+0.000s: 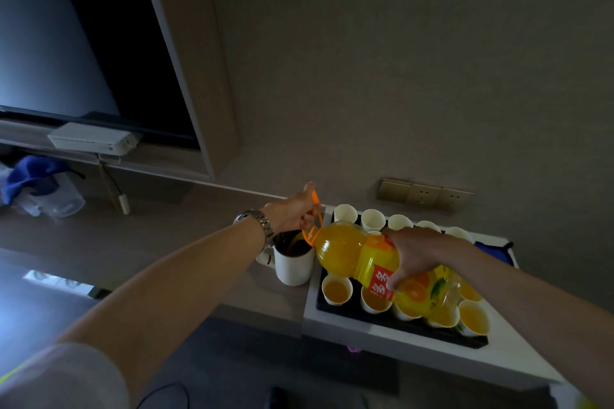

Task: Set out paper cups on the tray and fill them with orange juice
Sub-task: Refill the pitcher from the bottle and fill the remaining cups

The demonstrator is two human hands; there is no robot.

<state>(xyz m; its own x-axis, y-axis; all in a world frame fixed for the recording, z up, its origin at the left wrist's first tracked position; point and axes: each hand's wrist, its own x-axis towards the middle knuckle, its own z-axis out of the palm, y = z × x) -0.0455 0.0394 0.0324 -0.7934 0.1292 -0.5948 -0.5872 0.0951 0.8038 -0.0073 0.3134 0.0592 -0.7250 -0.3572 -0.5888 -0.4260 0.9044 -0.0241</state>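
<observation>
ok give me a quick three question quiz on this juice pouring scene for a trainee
1. True or false: the orange juice bottle is tipped with its mouth over the white mug.
2. Which row of paper cups on the tray already holds juice: A) the near row, B) the far row?
3. Fill in: the left hand holds the bottle's orange ____, while the right hand grips the body.

Key: 1 true; 2 A; 3 handle
</observation>
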